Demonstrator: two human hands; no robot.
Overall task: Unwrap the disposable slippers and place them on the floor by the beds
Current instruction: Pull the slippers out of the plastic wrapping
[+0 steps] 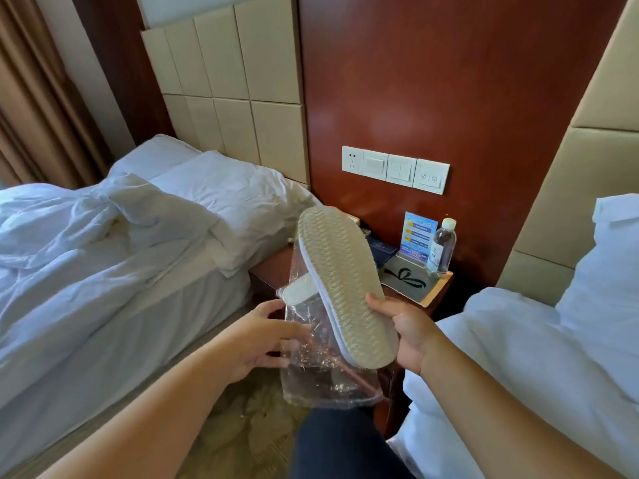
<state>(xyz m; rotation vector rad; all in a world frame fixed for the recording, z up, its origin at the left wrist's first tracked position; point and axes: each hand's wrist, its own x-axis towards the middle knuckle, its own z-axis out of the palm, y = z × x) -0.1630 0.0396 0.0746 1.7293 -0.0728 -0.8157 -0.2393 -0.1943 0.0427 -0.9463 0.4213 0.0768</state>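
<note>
A white disposable slipper (pixel 342 281) with a beige ribbed sole faces me, held up between the two beds. My right hand (pixel 404 330) grips its heel end. A clear plastic wrapper (pixel 321 371) hangs below and to the left of it, and my left hand (pixel 262 337) holds that wrapper by its side. A second slipper (pixel 299 290) shows inside the top of the wrapper, mostly hidden behind the first. The patterned floor (pixel 249 420) lies below, between the beds.
An unmade white bed (pixel 103 257) is on the left and another bed (pixel 539 354) on the right. Between them stands a wooden nightstand (pixel 273 267) with a water bottle (pixel 442 248), a blue card (pixel 418 236) and a tray. My dark trouser leg (pixel 342 444) is below.
</note>
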